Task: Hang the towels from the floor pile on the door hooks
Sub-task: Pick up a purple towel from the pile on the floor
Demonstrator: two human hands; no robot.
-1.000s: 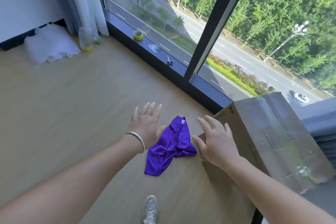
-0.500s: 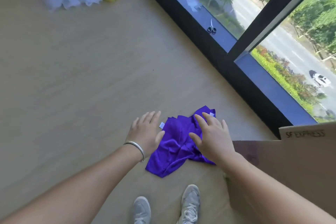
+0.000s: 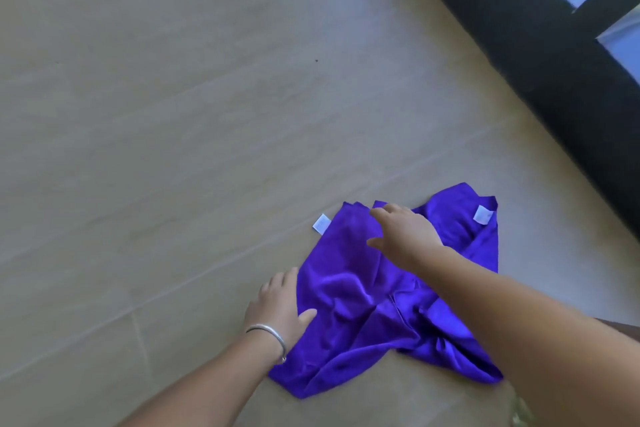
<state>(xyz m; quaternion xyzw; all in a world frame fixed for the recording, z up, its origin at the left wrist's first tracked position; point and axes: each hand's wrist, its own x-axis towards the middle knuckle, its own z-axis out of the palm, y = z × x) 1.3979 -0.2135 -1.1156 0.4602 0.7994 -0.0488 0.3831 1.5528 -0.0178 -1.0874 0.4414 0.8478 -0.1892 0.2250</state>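
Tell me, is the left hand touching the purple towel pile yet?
Cannot tell. In the head view the left hand sits at the edge of the purple towel pile, its thumb overlapping the cloth, but no plain contact or gap shows.

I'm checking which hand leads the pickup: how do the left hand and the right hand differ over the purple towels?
The left hand sits at the near left edge of the purple towels; the right hand reaches farther, over their far part. The left wrist wears a bracelet; the right wrist is bare. Both hands are open, fingers extended, and neither grips the cloth yet.
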